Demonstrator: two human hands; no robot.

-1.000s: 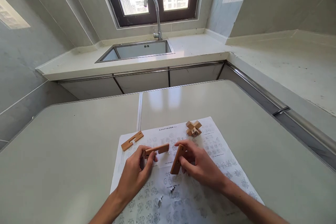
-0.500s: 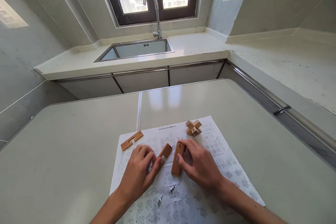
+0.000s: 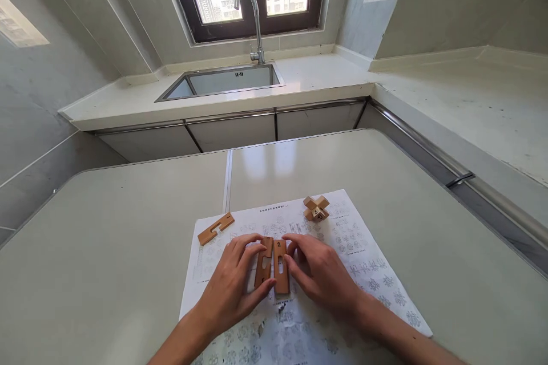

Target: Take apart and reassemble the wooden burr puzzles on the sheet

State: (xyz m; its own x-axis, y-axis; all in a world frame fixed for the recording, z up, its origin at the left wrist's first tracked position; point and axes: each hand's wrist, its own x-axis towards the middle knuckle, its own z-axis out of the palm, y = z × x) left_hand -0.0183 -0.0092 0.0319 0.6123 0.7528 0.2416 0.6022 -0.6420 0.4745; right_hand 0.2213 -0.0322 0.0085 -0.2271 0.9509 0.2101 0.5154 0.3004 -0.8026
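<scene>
My left hand (image 3: 229, 282) grips a notched wooden puzzle piece (image 3: 261, 275), with fingers at its far end and the thumb at its near end. Close beside it lies a second wooden puzzle piece marked 2 (image 3: 281, 284), which has a slot in its middle. My right hand (image 3: 323, 274) holds that one, its index finger at the top and its thumb along the right side. The two pieces are side by side, nearly parallel, over a printed sheet (image 3: 308, 319).
A notched wooden piece marked 1 (image 3: 208, 235) rests at the sheet's upper left. Near the upper right edge sits a cross-shaped wooden assembly (image 3: 315, 209). Beyond the table (image 3: 128, 228) are a counter (image 3: 317, 77), a sink (image 3: 231, 81) and a faucet (image 3: 258, 28).
Both pieces have been turned flatter, with their cut-outs now facing up, and brought close together. The piece marked 2 has moved left with my right hand.
</scene>
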